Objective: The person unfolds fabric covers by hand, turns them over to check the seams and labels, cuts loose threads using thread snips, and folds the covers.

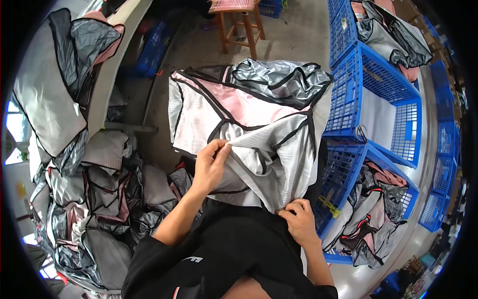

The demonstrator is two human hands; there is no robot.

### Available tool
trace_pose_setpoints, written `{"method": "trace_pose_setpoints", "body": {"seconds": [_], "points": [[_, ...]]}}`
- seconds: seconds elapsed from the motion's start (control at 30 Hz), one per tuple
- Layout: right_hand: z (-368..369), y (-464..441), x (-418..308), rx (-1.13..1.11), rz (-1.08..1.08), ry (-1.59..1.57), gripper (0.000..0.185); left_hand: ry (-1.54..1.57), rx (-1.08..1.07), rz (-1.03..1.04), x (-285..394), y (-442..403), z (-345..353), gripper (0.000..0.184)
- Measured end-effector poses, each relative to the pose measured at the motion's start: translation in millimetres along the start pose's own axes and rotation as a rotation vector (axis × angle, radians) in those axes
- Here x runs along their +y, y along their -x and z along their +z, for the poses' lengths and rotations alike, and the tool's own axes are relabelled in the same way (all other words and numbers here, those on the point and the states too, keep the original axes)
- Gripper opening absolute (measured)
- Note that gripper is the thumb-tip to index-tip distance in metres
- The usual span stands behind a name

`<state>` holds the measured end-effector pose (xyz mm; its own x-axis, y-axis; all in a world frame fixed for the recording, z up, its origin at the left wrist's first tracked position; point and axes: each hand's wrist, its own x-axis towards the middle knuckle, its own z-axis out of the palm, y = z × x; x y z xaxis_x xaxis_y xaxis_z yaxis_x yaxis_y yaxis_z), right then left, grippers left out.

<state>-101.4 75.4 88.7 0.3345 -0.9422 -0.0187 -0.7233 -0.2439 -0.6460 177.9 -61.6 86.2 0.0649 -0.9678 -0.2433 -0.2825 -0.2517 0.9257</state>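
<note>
A sewn piece of silver-grey and pink fabric point(254, 107) with black edging lies spread out before me, over my lap. Thumb and fingers of my left hand point(211, 162) pinch its silvery cloth near the middle. Lower down on the right, my right hand point(298, 218) grips the near edge of the same piece, its fingers curled. Between the two hands the cloth hangs in loose folds. Crumpled shiny silver lining shows at the piece's far end.
Heaps of similar grey pieces point(104, 199) fill the left side, below a pale table point(113, 70) bearing more. Blue crates stand on the right, one holding fabric point(373, 219), another with a pale bottom point(381, 112). A wooden stool point(239, 25) is ahead.
</note>
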Motion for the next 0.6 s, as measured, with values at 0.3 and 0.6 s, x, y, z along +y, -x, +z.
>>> {"method": "trace_pose_setpoints", "body": {"seconds": [0.3,0.6], "points": [[-26,-24,1,-0.127,-0.015,-0.007,0.019,0.331,-0.071,-0.181,-16,-1,-10,0.016],[-19,-137,-53,0.283,0.164,-0.146,0.019,0.12,-0.04,-0.045,1,5,10,0.017]]}}
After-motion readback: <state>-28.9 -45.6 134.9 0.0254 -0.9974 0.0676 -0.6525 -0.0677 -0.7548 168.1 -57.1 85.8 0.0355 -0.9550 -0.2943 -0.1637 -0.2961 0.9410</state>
